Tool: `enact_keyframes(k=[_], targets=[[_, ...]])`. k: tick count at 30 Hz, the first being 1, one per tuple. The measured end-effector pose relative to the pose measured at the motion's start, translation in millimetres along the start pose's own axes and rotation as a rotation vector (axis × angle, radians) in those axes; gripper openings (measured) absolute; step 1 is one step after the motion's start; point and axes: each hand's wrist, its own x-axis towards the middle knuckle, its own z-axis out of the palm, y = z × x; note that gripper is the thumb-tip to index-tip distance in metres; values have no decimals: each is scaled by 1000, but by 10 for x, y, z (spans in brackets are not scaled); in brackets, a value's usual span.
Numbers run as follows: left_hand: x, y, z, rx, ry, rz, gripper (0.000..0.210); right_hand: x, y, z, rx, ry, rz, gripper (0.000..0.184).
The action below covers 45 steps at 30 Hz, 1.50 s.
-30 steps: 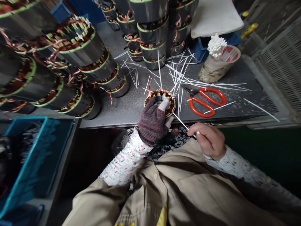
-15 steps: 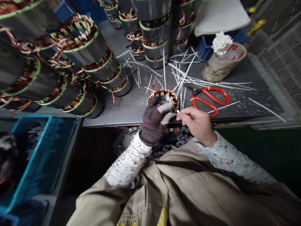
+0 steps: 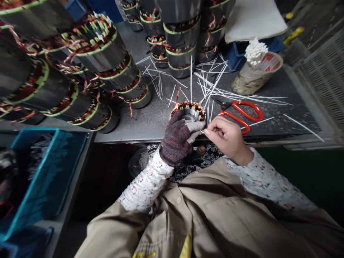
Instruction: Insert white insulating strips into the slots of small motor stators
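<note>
A small motor stator (image 3: 200, 111) with copper windings stands near the front edge of the bench, its open end facing up. My left hand (image 3: 179, 138), in a dark knitted glove with pale fingertips, is closed over its near rim. My bare right hand (image 3: 224, 136) pinches at the stator's near right side, its fingertips almost touching the gloved ones. A thin white strand (image 3: 202, 132) shows between the two hands, its ends hidden by fingers. Red-handled scissors (image 3: 248, 110) lie just beyond my right hand. Thin white tubes (image 3: 212, 84) are scattered behind the stator.
Stacked stators (image 3: 118, 68) fill the left, and more stacks (image 3: 181, 46) stand at the back. A holder (image 3: 254, 77) with a bundle of white tubes stands back right, beside a blue bin (image 3: 235, 55). A teal crate (image 3: 45, 172) sits lower left; a grey plastic crate (image 3: 322, 75) borders the right.
My gloved fingers have straightened across the near rim toward my right hand. My right hand has shifted slightly right, and the white tip at its fingers shows less. The view has moved slightly.
</note>
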Motion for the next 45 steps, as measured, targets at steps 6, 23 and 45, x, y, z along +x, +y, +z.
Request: enact_keyframes(k=[6, 23, 45], targets=[[44, 71, 25, 73, 45, 21, 16, -3, -250, -269, 170, -156, -8, 35], [41, 38, -28, 117, -36, 98, 18, 143, -265, -203, 704, 60, 258, 39], [39, -96, -166, 480, -186, 278, 47, 264, 896, -879, -847, -273, 17, 51]])
